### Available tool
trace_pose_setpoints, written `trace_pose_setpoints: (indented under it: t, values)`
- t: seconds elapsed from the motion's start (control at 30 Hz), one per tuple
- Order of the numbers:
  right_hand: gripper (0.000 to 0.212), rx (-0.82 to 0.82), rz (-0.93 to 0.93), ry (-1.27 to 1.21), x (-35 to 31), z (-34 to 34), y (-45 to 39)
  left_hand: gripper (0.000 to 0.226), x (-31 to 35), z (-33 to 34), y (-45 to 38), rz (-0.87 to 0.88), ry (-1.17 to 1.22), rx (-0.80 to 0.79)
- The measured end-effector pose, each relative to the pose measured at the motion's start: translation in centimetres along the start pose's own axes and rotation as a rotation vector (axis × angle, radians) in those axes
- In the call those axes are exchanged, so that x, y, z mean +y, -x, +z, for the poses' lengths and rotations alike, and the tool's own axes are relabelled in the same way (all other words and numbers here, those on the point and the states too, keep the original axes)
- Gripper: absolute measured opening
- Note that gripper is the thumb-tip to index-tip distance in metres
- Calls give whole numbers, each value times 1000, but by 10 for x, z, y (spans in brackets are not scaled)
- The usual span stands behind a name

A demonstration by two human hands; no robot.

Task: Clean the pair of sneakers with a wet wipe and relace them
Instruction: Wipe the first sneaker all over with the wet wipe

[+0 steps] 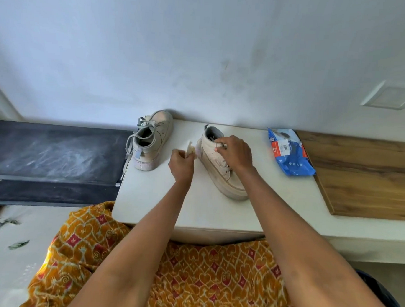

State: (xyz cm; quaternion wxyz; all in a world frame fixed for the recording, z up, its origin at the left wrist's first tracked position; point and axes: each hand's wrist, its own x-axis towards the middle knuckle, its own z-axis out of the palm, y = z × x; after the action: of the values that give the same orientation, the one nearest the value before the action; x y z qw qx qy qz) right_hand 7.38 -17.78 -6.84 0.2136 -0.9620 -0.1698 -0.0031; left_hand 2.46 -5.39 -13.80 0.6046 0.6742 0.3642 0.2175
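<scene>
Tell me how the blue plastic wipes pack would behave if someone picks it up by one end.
The blue plastic wipes pack would probably sag: its film looks crumpled and soft. It seems light, lying flat and thin. It may slide easily across the smooth white table.

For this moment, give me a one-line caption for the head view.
Left hand holds a wipe beside the sneaker gripped by the right hand; second sneaker waits.

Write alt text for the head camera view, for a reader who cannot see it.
A person's right hand grips a white sneaker by its collar on a white table while the left hand holds a wet wipe against its side. The second sneaker, still laced, stands to the left; a blue wipes pack lies to the right.
</scene>
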Motion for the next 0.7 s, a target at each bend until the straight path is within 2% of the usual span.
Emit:
trace_pose_setpoints:
  t: [0.07, 0.17, 0.27, 0.43, 0.7]
  values:
    - [30, 43, 6, -4, 1, 1, -4, 20, 3, 6, -14, 14, 17, 35]
    - [28, 72, -9, -1, 3, 2, -12, 6, 14, 15, -42, 55, -21, 33]
    - [28, 81, -16, 6, 6, 2, -17, 17, 25, 26, -66, 118, -125, -49]
    - [26, 120, 14, 42, -1, 6, -26, 15, 21, 53, -83, 206, -271, -212]
    - [26, 95, 81, -2, -7, 5, -26, 21, -6, 38, -59, 276, -210, -139]
